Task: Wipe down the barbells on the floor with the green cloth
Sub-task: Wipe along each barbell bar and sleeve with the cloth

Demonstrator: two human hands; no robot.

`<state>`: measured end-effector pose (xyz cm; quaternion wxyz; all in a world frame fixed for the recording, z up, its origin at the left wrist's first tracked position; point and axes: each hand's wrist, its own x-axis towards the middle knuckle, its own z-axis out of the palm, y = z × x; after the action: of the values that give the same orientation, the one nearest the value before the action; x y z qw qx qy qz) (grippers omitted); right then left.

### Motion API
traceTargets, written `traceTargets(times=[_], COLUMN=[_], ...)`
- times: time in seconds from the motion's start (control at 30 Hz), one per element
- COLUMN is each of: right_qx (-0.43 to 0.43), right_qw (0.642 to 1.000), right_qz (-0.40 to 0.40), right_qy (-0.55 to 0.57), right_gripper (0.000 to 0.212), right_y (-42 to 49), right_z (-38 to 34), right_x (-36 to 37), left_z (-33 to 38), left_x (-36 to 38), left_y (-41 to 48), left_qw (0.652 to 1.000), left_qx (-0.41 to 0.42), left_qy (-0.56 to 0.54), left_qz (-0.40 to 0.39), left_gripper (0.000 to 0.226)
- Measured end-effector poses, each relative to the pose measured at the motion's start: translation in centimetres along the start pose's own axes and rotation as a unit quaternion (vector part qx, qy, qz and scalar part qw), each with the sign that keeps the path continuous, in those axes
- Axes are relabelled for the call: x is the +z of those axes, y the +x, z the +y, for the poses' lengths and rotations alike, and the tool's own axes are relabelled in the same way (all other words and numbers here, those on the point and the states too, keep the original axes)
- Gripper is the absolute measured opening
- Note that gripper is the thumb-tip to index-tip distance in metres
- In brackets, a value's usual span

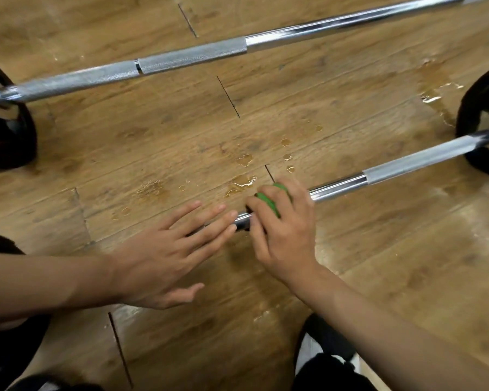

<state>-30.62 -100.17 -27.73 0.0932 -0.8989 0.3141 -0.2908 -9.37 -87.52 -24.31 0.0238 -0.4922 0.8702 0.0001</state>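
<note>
One green cloth [268,203] was bunched under the right hand [283,230], fingers curled round it and clamping it onto the smooth chrome shaft of the near barbell [407,162]. Only slivers of green showed between the fingers. The left hand [172,249] sat just left of the right one, released: fingers straight and spread, fingertips lying across the same shaft, thumb out to the side, holding nothing.

Right of the right hand the shaft ran bare, smooth first, then knurled, up to a black weight plate [480,114] at the frame edge. Left of the left hand the shaft was hidden under the fingers.

Just beyond the right hand's fingertips, water puddles [242,183] and small drops sat on the wooden floor [378,249]; another wet patch lay farther right, near the plate. Well beyond both hands the far barbell [192,56] lay roughly parallel, apart from the near one, with open floor between them. Its left end met a second black plate [12,136], far left of the left hand.

Below the right forearm, the person's dark trousers [328,362] showed; open floor lay right of that arm.
</note>
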Motion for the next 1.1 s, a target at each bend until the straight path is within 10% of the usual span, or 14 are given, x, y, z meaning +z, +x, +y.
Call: traceTargets(times=[0.1, 0.33, 0.57, 0.83, 1.1], right_qx=[-0.106, 0.183, -0.084, 0.153, -0.065], right_qw=[0.993, 0.976, 0.995, 0.98, 0.992], right_qz=[-0.022, 0.077, -0.012, 0.055, 0.012], right_qy=[-0.04, -0.094, -0.046, -0.114, -0.106], right_gripper=[0.03, 0.022, 0.026, 0.024, 0.035], right_y=[0.5, 3.3, 3.5, 5.6, 4.1], right_z=[4.1, 8.0, 2.0, 7.4, 7.3], right_x=[-1.2, -2.3, 0.7, -1.3, 0.5], left_z=[-0.5, -1.8, -3.3, -4.5, -5.6], left_x=[-0.1, -0.1, 0.4, 0.5, 1.2], left_y=[0.2, 0.3, 0.4, 0.5, 0.7], left_qw=[1.0, 1.0, 1.0, 1.0, 0.999], left_qx=[0.001, -0.003, -0.009, -0.011, -0.002], left_qy=[-0.004, -0.017, -0.025, -0.023, -0.036], left_qz=[-0.001, -0.011, -0.01, -0.007, 0.006], left_gripper=[0.101, 0.105, 0.104, 0.102, 0.1])
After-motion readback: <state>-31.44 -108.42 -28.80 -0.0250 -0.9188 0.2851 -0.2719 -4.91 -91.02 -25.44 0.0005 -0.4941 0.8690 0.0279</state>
